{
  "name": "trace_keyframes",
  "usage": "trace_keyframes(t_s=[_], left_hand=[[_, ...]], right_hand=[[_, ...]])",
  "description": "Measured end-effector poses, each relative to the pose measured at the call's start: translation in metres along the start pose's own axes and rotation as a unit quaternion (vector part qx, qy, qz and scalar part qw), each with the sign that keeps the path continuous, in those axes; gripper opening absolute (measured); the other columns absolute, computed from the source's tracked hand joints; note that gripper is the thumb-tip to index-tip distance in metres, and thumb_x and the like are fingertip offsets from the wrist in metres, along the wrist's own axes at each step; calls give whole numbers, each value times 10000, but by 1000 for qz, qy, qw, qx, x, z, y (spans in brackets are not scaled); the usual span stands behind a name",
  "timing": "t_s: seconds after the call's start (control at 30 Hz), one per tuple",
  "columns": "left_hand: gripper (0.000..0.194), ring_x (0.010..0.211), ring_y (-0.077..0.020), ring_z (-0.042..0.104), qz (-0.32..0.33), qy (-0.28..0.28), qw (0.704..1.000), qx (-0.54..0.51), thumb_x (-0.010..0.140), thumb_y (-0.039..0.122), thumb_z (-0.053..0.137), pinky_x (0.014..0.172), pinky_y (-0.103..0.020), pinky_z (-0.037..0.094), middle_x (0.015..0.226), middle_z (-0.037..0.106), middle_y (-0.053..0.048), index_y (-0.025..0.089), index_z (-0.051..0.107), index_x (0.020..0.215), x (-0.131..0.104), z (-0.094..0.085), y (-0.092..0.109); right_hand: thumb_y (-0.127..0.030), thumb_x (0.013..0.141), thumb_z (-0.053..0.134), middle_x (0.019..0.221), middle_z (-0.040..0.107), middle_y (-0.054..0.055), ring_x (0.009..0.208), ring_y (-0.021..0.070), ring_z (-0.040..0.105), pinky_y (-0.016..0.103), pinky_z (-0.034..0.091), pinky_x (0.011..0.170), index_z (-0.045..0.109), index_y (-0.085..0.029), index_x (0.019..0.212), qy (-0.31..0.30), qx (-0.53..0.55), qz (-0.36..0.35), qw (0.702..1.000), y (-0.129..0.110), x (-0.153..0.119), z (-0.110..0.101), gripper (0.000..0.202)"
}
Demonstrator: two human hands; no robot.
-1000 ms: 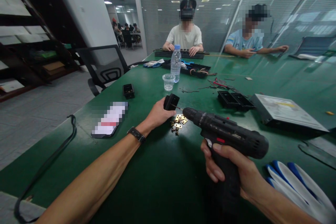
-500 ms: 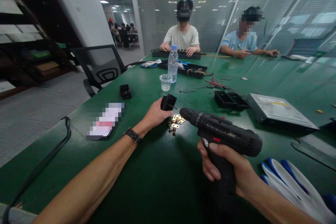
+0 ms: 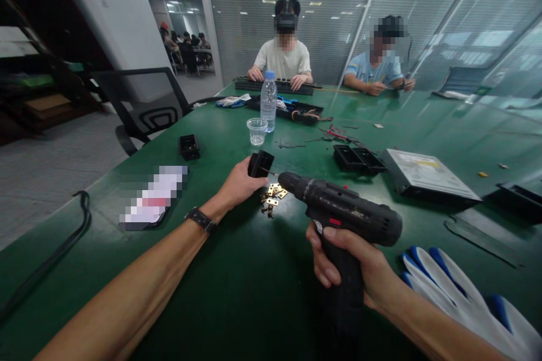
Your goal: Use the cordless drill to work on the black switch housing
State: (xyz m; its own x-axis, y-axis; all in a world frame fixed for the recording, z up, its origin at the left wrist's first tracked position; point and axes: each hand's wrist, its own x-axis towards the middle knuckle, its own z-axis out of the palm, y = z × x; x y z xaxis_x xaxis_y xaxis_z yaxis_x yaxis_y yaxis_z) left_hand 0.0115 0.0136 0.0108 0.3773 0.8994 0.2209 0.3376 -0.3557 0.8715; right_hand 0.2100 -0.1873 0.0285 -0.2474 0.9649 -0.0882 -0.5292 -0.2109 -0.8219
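My left hand (image 3: 239,185) grips a small black plastic box (image 3: 261,164), tilted so that its face turns toward the right. In my right hand (image 3: 345,254) is a black cordless drill (image 3: 342,206), fingers wrapped round its handle. The drill's thin bit (image 3: 269,171) points left and its tip reaches the black box; whether it is inside a hole I cannot tell. Beneath the box, small brass plates (image 3: 273,201) lie in a loose pile on the green table (image 3: 237,282), with several tiny dark screws (image 3: 267,212) beside them.
A phone (image 3: 154,200) and another small black box (image 3: 188,146) lie to the left. Ahead stand a plastic cup (image 3: 256,132) and a water bottle (image 3: 268,104). Black trays (image 3: 359,159), a metal-topped case (image 3: 429,175) and white-blue gloves (image 3: 461,293) are right. Two people sit opposite.
The view has shifted slightly, so everything appears further left. Both hands keep their hold on the box and drill. The person at far right has drawn their hands closer together.
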Motion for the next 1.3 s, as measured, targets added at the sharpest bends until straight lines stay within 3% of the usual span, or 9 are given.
trace_keyframes(t_s=[1.3], left_hand=[[372, 876, -188, 625, 3, -5, 1000, -26, 715, 237, 726, 792, -327, 492, 989, 684, -47, 148, 629, 1063, -2, 0, 3]], right_hand=[[-324, 953, 550, 511, 541, 11, 438, 103, 454, 246, 434, 509, 663, -117, 882, -3, 1, -6, 1000, 0, 0, -1, 246]])
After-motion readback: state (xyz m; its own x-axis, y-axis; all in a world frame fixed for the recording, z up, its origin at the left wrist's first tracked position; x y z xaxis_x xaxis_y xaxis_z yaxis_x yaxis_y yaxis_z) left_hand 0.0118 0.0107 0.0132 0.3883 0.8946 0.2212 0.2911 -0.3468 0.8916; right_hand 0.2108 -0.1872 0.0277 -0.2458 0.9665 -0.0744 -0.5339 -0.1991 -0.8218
